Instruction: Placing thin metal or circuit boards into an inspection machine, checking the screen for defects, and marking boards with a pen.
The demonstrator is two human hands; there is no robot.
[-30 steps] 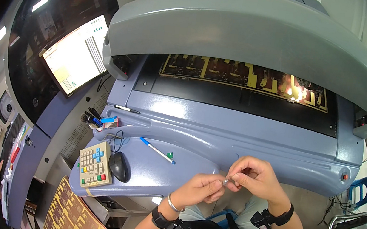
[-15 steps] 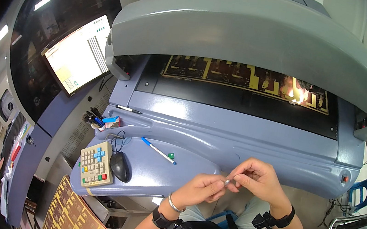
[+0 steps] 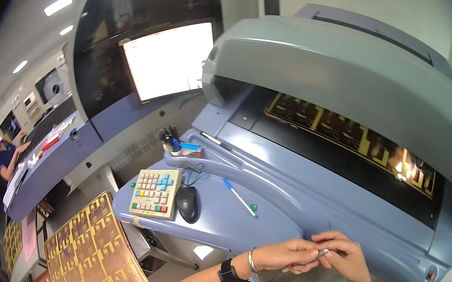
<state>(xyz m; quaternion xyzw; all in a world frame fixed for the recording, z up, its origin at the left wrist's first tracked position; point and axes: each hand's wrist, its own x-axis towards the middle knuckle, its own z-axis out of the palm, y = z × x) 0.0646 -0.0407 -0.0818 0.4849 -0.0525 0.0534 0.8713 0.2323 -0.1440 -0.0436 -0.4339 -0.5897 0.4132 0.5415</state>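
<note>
My left hand (image 3: 292,255) and my right hand (image 3: 345,257) meet in front of the machine's front edge, fingertips touching. Between them is a small silvery piece (image 3: 324,252), too small to make out its kind. Thumb and fingers of both hands are closed round it, and the fingers cover most of it. Nearest to my hands is the blue-grey ledge of the machine (image 3: 319,210). On the shelf to their left lie a blue-capped pen (image 3: 240,199) and a small green piece (image 3: 253,207).
A black mouse (image 3: 187,203) and a beige keypad (image 3: 155,193) sit on the shelf, near a pen holder (image 3: 170,141). Circuit panels lie under the grey hood (image 3: 355,72) and at lower left (image 3: 97,249). A monitor (image 3: 168,59) glows behind. A co-worker (image 3: 2,154) is at far left.
The view has swung left, so the monitor and shelf sit further right and the co-worker shows more fully. My hands stay together on the small silvery piece, their fingers shifted slightly.
</note>
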